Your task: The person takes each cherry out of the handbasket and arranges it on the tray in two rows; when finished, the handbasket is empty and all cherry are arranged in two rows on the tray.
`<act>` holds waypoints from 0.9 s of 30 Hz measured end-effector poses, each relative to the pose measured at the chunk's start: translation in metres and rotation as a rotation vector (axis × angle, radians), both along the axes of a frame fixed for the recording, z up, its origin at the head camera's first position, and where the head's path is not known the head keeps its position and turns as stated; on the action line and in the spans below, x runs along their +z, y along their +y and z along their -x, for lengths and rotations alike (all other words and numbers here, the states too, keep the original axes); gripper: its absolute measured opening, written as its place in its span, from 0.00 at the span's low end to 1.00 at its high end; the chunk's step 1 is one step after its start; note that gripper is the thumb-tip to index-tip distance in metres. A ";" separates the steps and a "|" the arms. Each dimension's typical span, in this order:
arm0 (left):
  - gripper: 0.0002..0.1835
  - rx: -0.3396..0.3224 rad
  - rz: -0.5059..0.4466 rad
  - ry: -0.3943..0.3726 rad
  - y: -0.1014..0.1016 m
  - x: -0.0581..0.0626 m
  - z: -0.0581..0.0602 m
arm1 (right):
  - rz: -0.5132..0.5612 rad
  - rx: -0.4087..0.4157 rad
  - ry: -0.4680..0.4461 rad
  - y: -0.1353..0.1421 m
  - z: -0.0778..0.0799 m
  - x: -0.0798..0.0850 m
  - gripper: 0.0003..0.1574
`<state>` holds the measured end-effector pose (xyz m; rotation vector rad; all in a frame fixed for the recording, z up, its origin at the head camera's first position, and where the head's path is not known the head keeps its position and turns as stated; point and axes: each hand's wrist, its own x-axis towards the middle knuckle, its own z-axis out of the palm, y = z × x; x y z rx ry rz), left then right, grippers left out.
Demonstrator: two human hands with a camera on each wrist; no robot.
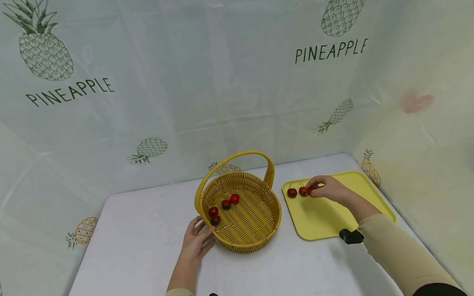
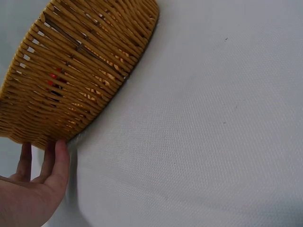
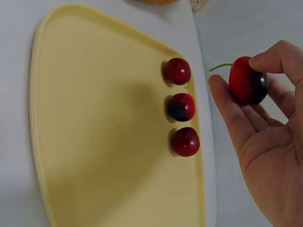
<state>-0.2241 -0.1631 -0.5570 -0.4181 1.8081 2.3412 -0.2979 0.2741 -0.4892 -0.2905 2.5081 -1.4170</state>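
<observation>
A yellow wicker basket with a tall handle stands left of the yellow tray. Several dark red cherries, among them one cherry, lie inside it toward the left and back. My left hand touches the basket's left side with fingers fairly straight; the left wrist view shows its fingertips against the woven wall. Over the tray's back edge, my right hand pinches a red cherry with a green stem between thumb and fingers. Three cherries sit in a row on the tray.
A white tabletop lies under basket and tray. Behind it and along the sides hangs a pale sheet printed with pineapples. The basket's handle arches above its back rim.
</observation>
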 end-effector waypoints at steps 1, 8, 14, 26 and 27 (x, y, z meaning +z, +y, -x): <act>0.34 0.000 0.000 0.000 0.000 0.000 0.000 | 0.002 -0.010 0.004 0.001 0.000 -0.001 0.16; 0.34 -0.001 0.002 -0.003 -0.001 -0.003 0.002 | -0.007 -0.097 0.005 0.008 0.005 -0.010 0.20; 0.34 -0.009 0.007 0.042 -0.004 -0.008 0.002 | -0.026 -0.191 -0.013 0.015 0.011 -0.018 0.19; 0.35 0.003 0.003 -0.003 0.001 0.000 0.000 | 0.009 -0.302 -0.031 0.027 0.014 -0.027 0.20; 0.35 0.004 0.002 -0.004 0.001 0.000 0.000 | 0.007 -0.303 -0.027 0.027 0.015 -0.028 0.20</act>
